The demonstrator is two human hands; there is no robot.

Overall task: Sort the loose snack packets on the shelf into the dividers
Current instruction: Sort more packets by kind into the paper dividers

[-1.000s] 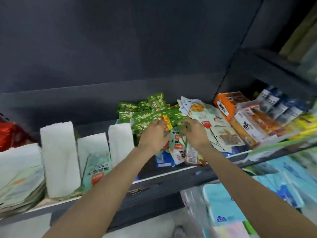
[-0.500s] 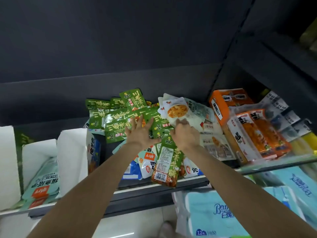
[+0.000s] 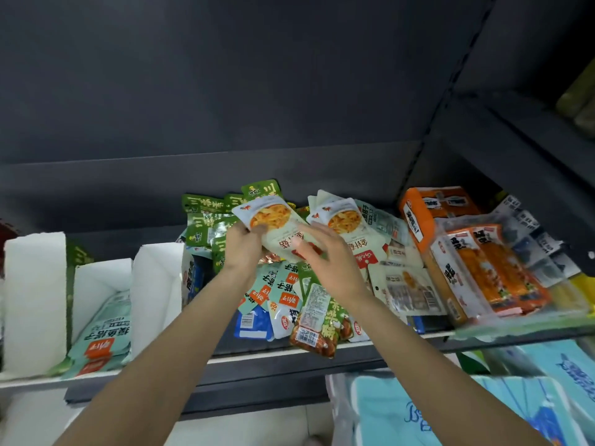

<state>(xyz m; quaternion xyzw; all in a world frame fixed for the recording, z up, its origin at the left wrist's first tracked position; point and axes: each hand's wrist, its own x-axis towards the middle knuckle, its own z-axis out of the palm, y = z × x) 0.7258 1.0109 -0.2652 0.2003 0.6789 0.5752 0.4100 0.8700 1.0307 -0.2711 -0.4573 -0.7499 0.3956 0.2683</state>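
Now lifted off the pile: white snack packet [image 3: 277,226], pinched by left hand [image 3: 243,247], long axis toward right hand [image 3: 325,259], fingers spread, touching it. White dividers [image 3: 154,284] well left, nearer left hand.

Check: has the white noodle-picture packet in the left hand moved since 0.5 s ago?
Yes. The white packet was in the right-hand pile; the left hand now holds it over the green packets.

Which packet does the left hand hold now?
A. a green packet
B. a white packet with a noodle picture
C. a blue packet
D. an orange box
B: the left hand grips the white packet with its noodle picture, raised above the pile.
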